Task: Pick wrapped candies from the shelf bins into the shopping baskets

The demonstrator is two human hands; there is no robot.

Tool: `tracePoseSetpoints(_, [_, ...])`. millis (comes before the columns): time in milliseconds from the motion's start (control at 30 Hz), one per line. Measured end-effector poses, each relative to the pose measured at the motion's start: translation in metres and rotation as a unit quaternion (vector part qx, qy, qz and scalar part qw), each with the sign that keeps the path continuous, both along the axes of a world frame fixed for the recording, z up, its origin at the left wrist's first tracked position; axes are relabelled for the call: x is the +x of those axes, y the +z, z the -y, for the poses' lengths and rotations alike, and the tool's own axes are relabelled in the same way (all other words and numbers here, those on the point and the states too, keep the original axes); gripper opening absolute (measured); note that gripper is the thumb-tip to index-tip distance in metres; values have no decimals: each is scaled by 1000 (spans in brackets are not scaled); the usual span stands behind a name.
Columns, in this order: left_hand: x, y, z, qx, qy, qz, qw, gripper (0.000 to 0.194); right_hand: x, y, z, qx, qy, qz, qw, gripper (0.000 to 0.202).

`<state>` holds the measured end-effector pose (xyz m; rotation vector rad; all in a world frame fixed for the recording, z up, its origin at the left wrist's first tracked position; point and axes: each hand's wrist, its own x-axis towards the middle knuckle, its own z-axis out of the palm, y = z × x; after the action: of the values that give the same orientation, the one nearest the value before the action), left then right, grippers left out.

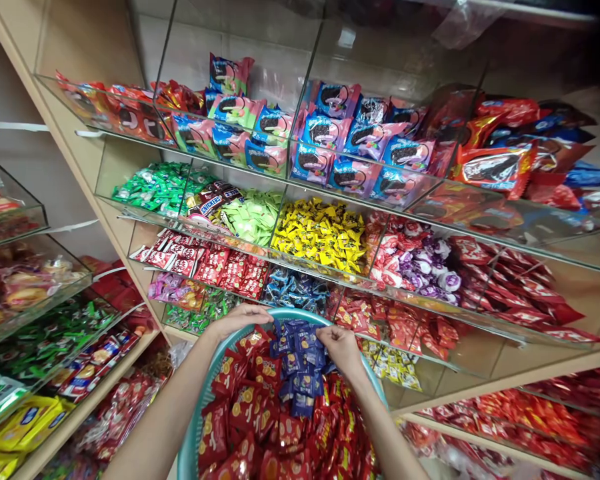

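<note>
Head view: the left hand [237, 319] curls its grip over the far rim of a teal basket [193, 433]; the right hand [341, 348] pinches blue sweet packets [297, 363] heaped on red packets [260, 420] inside, below candy shelves [325, 237].

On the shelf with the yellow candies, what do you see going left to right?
Green packets → Snickers bars → light green candies → yellow candies → purple and white candies → red packets.
</note>
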<state>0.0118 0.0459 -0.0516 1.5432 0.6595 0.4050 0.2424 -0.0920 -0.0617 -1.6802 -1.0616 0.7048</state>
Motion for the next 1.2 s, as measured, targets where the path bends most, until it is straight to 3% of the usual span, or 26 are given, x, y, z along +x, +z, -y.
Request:
tracePoseSetpoints(133, [0, 2, 0, 0, 0, -3, 1000, 32, -8, 2, -5, -19, -11, 25, 999, 35])
tracePoseSetpoints(300, [0, 2, 1, 7, 6, -1, 1000, 30, -8, 16, -9, 32, -60, 154, 986, 35])
tracePoseSetpoints(467, [2, 2, 2, -1, 3, 6, 1000, 31, 8, 24, -46, 65, -32, 215, 974, 22])
tracePoseSetpoints(567, [3, 4, 2, 5, 0, 18, 1000, 27, 18, 17, -81, 41, -5, 218, 975, 18])
tracePoseSetpoints(767, [1, 9, 5, 11, 7, 6, 1000, 28, 37, -16, -130, -43, -40, 174, 983, 15])
tracePoseSetpoints(967, [0, 10, 6, 8, 6, 7, 1000, 27, 41, -38, -147, -69, -60, 154, 984, 16])
tracePoseSetpoints(1200, [0, 12, 6, 1, 5, 7, 1000, 27, 43, -39, -151, -95, -64, 168, 979, 14])
